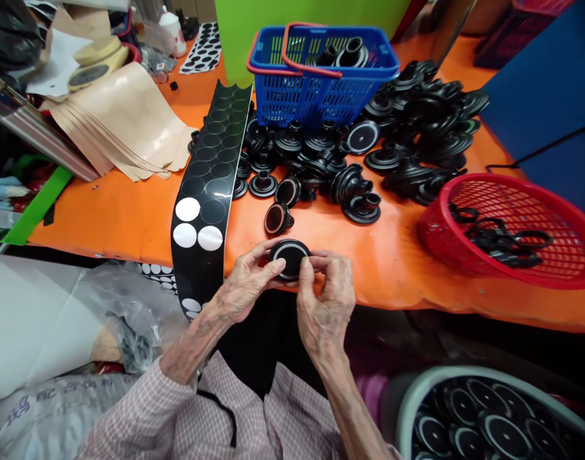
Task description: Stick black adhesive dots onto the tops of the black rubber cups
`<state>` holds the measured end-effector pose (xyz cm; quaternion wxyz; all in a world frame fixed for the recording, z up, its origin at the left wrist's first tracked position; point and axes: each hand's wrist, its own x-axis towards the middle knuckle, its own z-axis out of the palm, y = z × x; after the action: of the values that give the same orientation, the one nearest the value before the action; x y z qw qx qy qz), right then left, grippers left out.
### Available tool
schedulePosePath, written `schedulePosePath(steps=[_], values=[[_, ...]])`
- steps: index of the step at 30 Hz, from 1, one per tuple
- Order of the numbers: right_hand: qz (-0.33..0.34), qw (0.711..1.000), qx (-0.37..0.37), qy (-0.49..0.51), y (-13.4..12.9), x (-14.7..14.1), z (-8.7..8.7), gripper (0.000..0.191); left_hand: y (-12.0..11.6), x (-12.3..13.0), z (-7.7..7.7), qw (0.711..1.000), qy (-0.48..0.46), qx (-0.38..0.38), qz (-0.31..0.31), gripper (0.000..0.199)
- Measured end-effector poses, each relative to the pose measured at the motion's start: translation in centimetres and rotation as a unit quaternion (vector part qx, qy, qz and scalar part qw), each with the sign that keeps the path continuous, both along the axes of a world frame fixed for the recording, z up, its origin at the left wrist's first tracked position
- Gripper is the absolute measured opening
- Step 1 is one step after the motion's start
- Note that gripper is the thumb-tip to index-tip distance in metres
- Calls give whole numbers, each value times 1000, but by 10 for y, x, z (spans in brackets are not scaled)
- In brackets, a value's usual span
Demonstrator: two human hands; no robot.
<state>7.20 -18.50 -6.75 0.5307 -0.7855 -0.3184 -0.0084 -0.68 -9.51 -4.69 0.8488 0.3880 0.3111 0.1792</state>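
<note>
A round black knob-like part [288,260] with a pale ring on its flat face is held between both hands at the table's front edge. My left hand [247,281] grips its left side, the thumb lying on the face. On the right rim, the thumb and fingers of my right hand [325,297] are closed. Just beyond lies a similar part [276,219] tipped on its side. To the left, a black sheet of round stickers [209,160] hangs over the edge, with several white circles where stickers are gone.
Heaps of black parts [417,115] cover the orange table [120,217] behind. A blue basket [321,76] stands among them. The red basket [436,236] at right holds black rings. Below it, a pale bucket [402,415] contains finished-looking discs. Brown paper [124,121] lies left.
</note>
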Motion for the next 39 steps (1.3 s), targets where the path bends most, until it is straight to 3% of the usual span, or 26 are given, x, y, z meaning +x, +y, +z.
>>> schedulePosePath(steps=[4, 8, 12, 15, 17, 19, 20, 21, 22, 23, 25, 27, 29, 31, 35, 37, 39], values=[[5, 998, -27, -63, 2, -1, -2, 13, 0, -2, 0, 1000, 8, 10, 15, 37], [2, 999, -12, -46, 3, -3, -3, 10, 0, -2, -3, 1000, -2, 10, 20, 36], [15, 993, 11, 121, 1, -3, -1, 24, -2, -1, -1, 1000, -13, 9, 5, 38], [65, 956, 40, 284, 0, 9, 1, 31, 4, -12, 12, 989, 68, 123, -36, 43], [44, 939, 65, 335, 1, 25, 1, 36, 16, -27, 22, 943, 182, 279, 25, 42], [-9, 936, 81, 342, 4, 44, -2, 41, 37, -45, 27, 847, 297, 415, 150, 39], [-33, 937, 86, 336, 6, 53, -4, 42, 50, -55, 27, 803, 339, 448, 198, 40], [-50, 940, 89, 326, 8, 62, -7, 42, 63, -63, 25, 777, 370, 458, 224, 44], [-60, 943, 89, 313, 10, 70, -10, 42, 76, -70, 22, 774, 384, 447, 230, 48], [-60, 948, 86, 300, 12, 76, -13, 41, 88, -75, 18, 791, 381, 423, 225, 53], [-46, 965, 62, 252, 13, 85, -16, 36, 107, -79, 9, 853, 332, 351, 200, 55], [-56, 989, 15, 138, 14, 85, -13, 34, 118, -77, 4, 917, 252, 262, 166, 49], [-75, 997, -21, 1, 18, 74, -6, 34, 122, -72, 5, 959, 177, 179, 128, 43], [-29, 997, -15, -72, 27, 49, 4, 29, 121, -68, 10, 978, 134, 124, 104, 38], [198, 977, 23, -71, 66, -15, 12, 34, 114, -66, 18, 985, 126, 80, 87, 37], [227, 970, 6, -84, 89, -36, 8, 37, 112, -65, 17, 984, 126, 82, 96, 36], [202, 976, -20, -79, 105, -43, 5, 34, 112, -64, 14, 983, 119, 88, 107, 33]])
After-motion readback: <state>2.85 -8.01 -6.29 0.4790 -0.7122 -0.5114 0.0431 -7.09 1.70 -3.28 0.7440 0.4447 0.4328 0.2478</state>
